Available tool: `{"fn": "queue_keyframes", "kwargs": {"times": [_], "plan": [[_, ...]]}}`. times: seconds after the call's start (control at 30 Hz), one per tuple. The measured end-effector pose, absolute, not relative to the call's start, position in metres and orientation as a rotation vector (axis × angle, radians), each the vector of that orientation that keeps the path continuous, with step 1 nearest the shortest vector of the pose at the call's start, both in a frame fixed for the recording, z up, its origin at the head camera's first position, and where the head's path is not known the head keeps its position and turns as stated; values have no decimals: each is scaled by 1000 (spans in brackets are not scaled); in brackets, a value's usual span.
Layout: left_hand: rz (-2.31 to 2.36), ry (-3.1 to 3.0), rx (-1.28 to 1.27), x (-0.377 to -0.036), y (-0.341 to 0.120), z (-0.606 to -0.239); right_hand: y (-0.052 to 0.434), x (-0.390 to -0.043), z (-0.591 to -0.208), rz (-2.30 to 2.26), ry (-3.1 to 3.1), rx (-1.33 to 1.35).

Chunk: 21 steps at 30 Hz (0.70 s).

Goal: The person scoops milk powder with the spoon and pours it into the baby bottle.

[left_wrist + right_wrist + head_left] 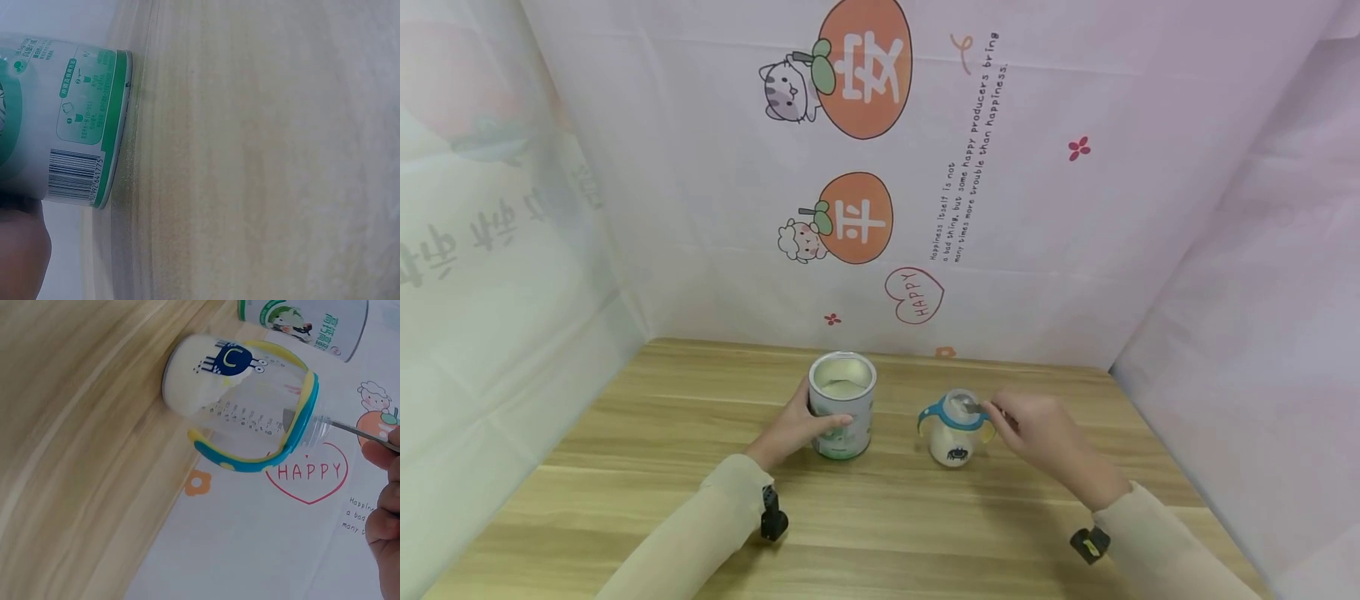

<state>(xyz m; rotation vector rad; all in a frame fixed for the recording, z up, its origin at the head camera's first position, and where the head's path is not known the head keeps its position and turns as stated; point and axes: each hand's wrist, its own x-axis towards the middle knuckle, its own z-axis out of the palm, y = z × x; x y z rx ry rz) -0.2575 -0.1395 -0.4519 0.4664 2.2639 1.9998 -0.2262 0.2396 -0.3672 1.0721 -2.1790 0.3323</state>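
My left hand (797, 427) grips the side of an open can (859, 429) of pale powder (842, 388), its thumb across the front. The can stands upright on the wooden table; its green label and barcode show in the left wrist view. To its right stands a clear baby bottle (951, 448) with blue and yellow handles and no lid. My right hand (1045, 429) pinches the handle of a metal spoon (357, 430), whose end is inside the bottle's mouth. White powder (187, 381) lies sloped in the bottom of the bottle. Nothing but the can touches my left hand.
The wooden table (880, 533) runs back to a white printed cloth (1045, 250) that hangs behind it. More cloth hangs on the left and right sides. A small black camera (772, 518) is on the left wrist, another (1090, 544) on the right.
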Motion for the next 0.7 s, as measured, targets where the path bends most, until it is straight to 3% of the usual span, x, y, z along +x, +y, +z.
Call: {"fn": "queue_keyframes", "kwargs": {"times": [0.7], "plan": [[2004, 2266, 426, -260, -139, -456, 241, -225, -356, -47, -1811, 1356]]}}
